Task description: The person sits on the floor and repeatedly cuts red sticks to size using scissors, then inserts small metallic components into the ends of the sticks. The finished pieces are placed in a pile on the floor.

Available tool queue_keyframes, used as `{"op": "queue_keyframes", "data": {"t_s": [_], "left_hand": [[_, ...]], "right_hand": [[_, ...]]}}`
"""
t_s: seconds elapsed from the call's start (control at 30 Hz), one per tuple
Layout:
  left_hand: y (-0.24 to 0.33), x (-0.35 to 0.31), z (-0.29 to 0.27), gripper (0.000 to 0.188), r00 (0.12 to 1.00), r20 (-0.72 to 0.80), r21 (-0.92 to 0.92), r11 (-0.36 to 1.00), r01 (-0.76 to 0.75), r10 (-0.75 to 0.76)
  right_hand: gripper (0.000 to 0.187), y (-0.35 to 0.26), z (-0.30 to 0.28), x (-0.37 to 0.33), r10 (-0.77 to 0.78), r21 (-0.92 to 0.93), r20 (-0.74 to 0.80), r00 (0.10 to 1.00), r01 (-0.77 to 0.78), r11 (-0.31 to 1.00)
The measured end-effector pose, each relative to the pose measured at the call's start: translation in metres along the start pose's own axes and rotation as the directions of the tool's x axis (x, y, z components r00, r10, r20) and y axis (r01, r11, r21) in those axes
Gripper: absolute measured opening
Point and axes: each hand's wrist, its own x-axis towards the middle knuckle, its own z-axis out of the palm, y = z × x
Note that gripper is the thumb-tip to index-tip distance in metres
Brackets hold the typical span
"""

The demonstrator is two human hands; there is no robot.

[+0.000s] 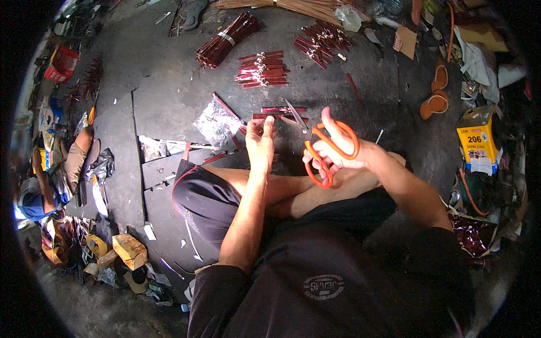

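Observation:
My right hand (pixel 367 155) grips a pair of scissors (pixel 356 142) with orange loop handles, fingers through the loops and thumb raised. The blades are spread and point away from me, toward a shiny dark red strip (pixel 257 116). Fingertips of my left hand (pixel 260 149) are pinched at that strip, left of the blades. Just beyond it lies another red strip (pixel 284 110). Left of my left hand is a clear plastic bag (pixel 217 125), with more red strips beside it. Whether the blades touch the strip I cannot tell.
Farther off lie a banded bundle of red strips (pixel 213 49), a stack of strips (pixel 262 72) and a loose pile (pixel 329 37). Sandals (pixel 435 106) and a yellow box (pixel 479 138) are at right. Another person's limb (pixel 79 152) shows at left, near paper and plastic scraps.

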Motion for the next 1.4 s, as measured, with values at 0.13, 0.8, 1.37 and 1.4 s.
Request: {"op": "queue_keyframes", "data": {"t_s": [0.13,0.8,1.37,1.4], "left_hand": [[0.022,0.000,0.000,0.020,0.987,0.009,0.201,0.967,-0.159,0.161],[0.122,0.028,-0.131,0.006,0.954,-0.219,-0.116,0.965,-0.234,0.205],[0.113,0.026,-0.126,0.018,0.906,-0.357,-0.250,0.912,-0.325,0.225],[0.107,0.031,-0.122,0.018,0.926,-0.304,-0.249,0.919,-0.305,0.225]], "right_hand": [[0.115,0.007,0.008,-0.007,-0.096,-0.030,0.020,0.995,0.097,0.995],[0.066,-0.020,-0.109,0.023,-0.648,-0.820,-0.362,0.671,-0.559,-0.121],[0.026,-0.063,0.141,0.273,-0.879,-0.906,-0.032,0.476,0.358,0.226],[0.030,-0.062,0.127,0.287,-0.912,-0.938,0.008,0.410,0.320,0.135]]}}
